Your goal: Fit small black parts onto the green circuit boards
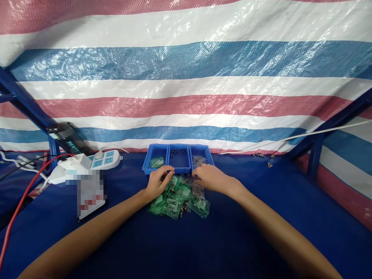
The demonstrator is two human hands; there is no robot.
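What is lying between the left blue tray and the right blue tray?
In the head view, the middle blue tray lies between them, with a few small dark parts in it.

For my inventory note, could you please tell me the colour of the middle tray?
The middle tray is blue; the head view shows it best.

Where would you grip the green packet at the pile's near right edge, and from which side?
Probably by its thin right-hand margin, pinched from the right: the green packet juts out of the pile there, while its neighbours crowd it on the left.
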